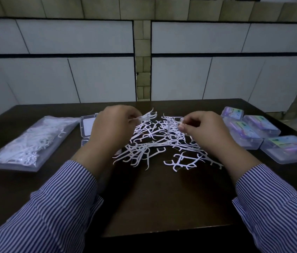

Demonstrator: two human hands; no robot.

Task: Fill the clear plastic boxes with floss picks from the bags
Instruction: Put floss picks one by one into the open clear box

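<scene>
Dark table (162,198). Left of left hand (111,125): open clear box (87,128), partly hidden behind it, then bag of picks (29,141). Right of right hand (204,130): four filled boxes (253,132). Loose floss picks (155,143) heaped between hands. Left pinches small bundle of picks (148,115); right's curled fingers pinch single pick (171,123)

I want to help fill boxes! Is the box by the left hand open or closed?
Open. The clear box lies behind the left hand with its lid folded out flat; whether it holds picks, cannot tell.
</scene>
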